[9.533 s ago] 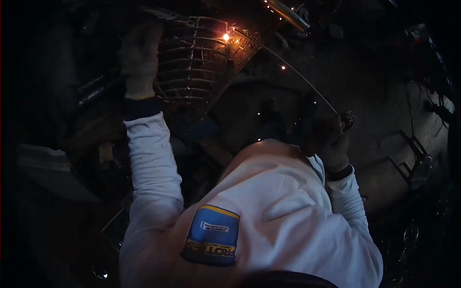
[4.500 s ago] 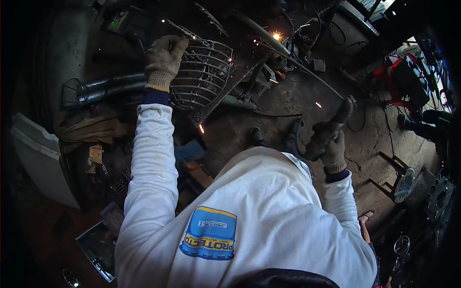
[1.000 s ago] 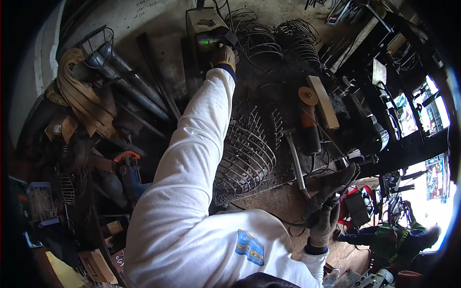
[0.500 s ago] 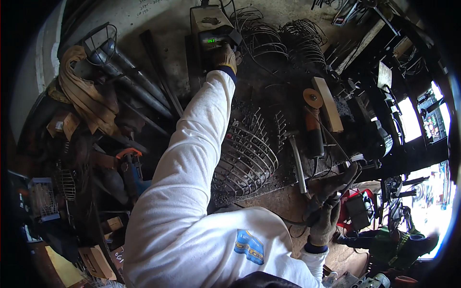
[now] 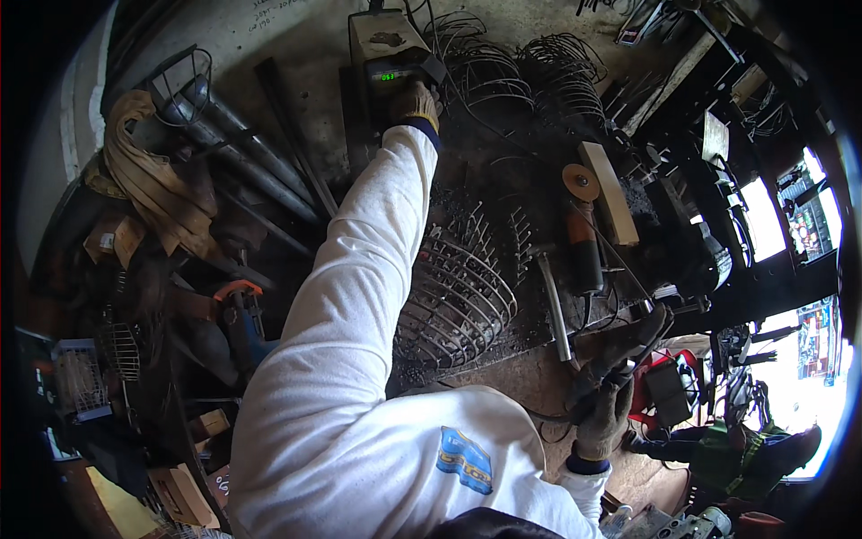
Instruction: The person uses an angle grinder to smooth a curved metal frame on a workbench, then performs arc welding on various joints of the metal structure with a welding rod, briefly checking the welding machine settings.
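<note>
My left arm in a white sleeve reaches far forward, and my gloved left hand (image 5: 416, 105) is at the front panel of a welding machine (image 5: 392, 45), just beside its green lit display. Its fingers look bent, and what they touch is hidden. At the lower right, my gloved right hand (image 5: 603, 418) is closed around a dark welding electrode holder (image 5: 620, 355), from which a thin rod appears to extend toward the bench. A round wire grid (image 5: 462, 310) of curved bars lies on the dark bench below my left forearm.
An angle grinder (image 5: 585, 247) with an orange disc lies beside a pale rectangular bar (image 5: 609, 193). A hammer (image 5: 552, 305) rests near the bench edge. Coils of wire (image 5: 485, 67) stand at the back. Metal pipes (image 5: 251, 153) and a brown cloth (image 5: 153, 180) are at left.
The whole view has shifted slightly. My left hand stays at the machine's panel, turned a little. My right hand keeps its hold on the electrode holder.
</note>
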`<state>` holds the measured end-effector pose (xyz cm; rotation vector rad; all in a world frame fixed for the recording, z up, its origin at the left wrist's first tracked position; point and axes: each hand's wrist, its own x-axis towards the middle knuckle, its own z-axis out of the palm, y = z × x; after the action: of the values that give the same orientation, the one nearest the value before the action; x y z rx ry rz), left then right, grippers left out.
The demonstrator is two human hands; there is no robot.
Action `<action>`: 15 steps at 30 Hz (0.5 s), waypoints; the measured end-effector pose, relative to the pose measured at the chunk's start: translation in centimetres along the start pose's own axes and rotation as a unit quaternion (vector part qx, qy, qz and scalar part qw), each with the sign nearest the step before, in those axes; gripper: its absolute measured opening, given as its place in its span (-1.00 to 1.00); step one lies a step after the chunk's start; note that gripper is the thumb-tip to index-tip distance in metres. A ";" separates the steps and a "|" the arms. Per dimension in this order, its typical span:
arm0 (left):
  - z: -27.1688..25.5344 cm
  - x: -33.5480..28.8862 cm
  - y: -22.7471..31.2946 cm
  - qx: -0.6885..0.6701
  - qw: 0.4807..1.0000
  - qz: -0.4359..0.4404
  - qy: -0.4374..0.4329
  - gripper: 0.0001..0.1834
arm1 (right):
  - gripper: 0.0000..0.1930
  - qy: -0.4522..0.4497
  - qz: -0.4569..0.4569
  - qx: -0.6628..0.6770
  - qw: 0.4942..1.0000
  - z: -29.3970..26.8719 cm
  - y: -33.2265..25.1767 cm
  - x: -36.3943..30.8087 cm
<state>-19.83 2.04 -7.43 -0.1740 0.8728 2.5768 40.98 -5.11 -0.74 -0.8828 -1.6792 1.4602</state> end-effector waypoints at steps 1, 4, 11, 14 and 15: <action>0.3 -0.7 0.0 0.017 1.000 -0.001 0.005 -0.77 | -0.52 0.014 0.001 -0.003 1.000 0.2 -0.1 -0.1; 1.0 -2.4 0.8 0.081 0.996 0.006 0.023 -0.76 | -0.52 0.030 0.001 -0.002 1.000 0.3 -0.1 -0.2; 0.9 -3.0 2.0 -0.003 0.998 -0.056 -0.034 -0.73 | -0.54 0.023 0.002 -0.016 1.000 0.6 -0.5 -0.3; 0.6 -3.2 2.1 -0.013 0.997 -0.053 -0.047 -0.73 | -0.53 0.014 -0.005 -0.014 1.000 0.6 -0.3 -0.3; 0.4 -3.0 2.1 -0.009 0.997 -0.046 -0.056 -0.73 | -0.53 0.015 -0.005 -0.015 1.000 0.5 -0.3 -0.4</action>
<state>-17.98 -0.22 -5.22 -0.0721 0.7819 2.4844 40.67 -5.72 -0.52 -0.9058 -1.6849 1.4129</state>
